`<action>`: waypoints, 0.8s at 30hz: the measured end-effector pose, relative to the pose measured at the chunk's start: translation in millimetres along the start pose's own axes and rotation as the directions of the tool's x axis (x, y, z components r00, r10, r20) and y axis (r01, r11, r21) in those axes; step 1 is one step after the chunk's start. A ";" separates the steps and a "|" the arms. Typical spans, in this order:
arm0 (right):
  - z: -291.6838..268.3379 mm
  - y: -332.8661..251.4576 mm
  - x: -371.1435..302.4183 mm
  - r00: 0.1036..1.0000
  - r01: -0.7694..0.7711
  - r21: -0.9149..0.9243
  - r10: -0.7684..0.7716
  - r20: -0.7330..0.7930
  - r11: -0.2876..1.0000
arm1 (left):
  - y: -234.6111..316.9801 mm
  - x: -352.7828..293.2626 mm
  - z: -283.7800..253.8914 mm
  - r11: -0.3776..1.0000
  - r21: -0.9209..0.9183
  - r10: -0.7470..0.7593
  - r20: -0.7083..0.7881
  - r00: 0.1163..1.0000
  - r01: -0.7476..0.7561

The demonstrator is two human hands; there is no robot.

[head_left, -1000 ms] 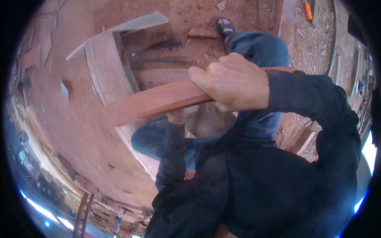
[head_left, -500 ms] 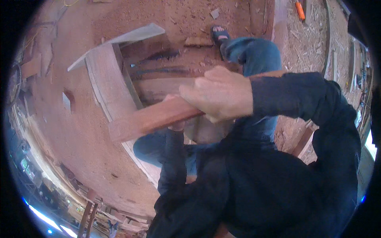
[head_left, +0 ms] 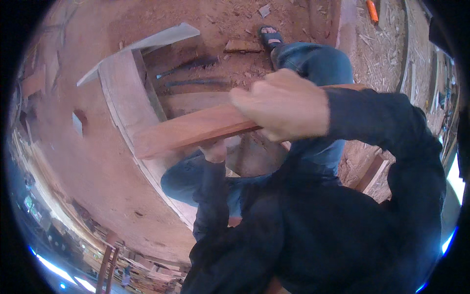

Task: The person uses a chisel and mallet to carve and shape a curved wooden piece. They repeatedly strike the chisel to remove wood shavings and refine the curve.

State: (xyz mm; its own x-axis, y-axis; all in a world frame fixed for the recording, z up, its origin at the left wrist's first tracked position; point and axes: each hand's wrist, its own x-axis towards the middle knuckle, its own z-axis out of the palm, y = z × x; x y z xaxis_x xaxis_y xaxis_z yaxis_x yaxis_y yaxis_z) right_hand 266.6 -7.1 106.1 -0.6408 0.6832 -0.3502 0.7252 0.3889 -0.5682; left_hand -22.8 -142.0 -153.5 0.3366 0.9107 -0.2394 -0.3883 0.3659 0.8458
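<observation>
A long reddish-brown wooden piece [head_left: 191, 128] slants across my lap, its broad end to the left and its far end running past my right wrist. My right hand [head_left: 281, 105] is closed over it from above, knuckles up. Below its middle, my left hand [head_left: 215, 151] comes up from underneath and grips it; the wood hides most of those fingers. Both hands are slightly blurred. Whether my right hand also holds a tool cannot be made out.
A wide pinkish plank [head_left: 125, 88] lies under the piece's left end, with a thin grey board [head_left: 161, 39] across its far end. Dark slender bars [head_left: 191, 82] lie beyond. A sandalled foot [head_left: 270, 36] rests ahead. An orange object [head_left: 372, 11] lies among wood shavings, far right.
My right hand has shifted right and slightly away from me. The wooden piece's left end has risen a little in view. Left fingertips seen earlier above the wood are now hidden.
</observation>
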 end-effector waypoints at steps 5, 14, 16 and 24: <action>7.1 21.7 -10.8 0.968 -0.216 0.312 0.244 -0.053 0.925 | 69.4 55.8 103.6 0.854 0.513 0.135 -0.052 0.989 -0.090; 2.5 27.5 3.6 0.695 -0.589 0.586 0.719 0.015 0.556 | 80.6 114.0 130.1 0.865 0.480 -0.035 0.346 0.937 -0.145; 9.5 41.3 -3.6 0.655 -0.634 0.585 0.753 0.058 0.506 | 84.4 116.6 107.7 0.917 0.389 -0.075 0.378 0.923 -0.085; 20.8 36.4 2.7 0.496 -0.715 0.651 0.841 0.216 0.254 | 155.6 173.0 -59.9 0.944 -0.305 0.100 -0.101 0.990 -0.126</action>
State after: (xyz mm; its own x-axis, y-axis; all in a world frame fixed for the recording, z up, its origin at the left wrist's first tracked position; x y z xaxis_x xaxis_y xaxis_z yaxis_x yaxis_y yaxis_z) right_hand 286.0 -4.0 69.0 0.2382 0.5326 -0.8121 0.4785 -0.7921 -0.3791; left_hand -76.5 84.0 -91.9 0.2077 0.9574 -0.2008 -0.6710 0.2888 0.6829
